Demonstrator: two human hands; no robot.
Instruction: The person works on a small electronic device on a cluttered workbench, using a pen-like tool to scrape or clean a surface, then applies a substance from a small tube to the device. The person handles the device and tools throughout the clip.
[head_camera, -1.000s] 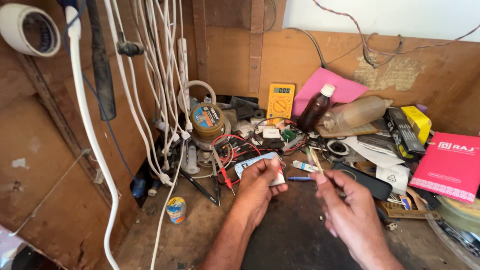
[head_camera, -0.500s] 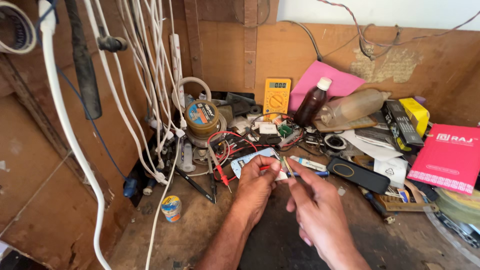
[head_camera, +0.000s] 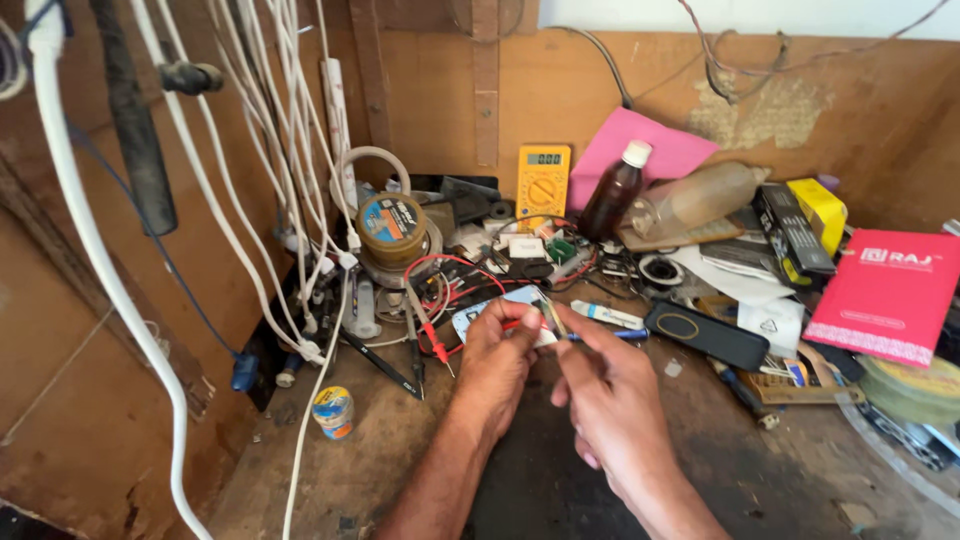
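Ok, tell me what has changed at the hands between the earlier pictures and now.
The right hand, apart from the other a second ago, has moved left and closed in on the left hand; its thin stick-like tool now meets the small light-blue piece that the left hand holds. The left hand kept its grip. The yellow multimeter, brown bottle and red booklet lie as before.
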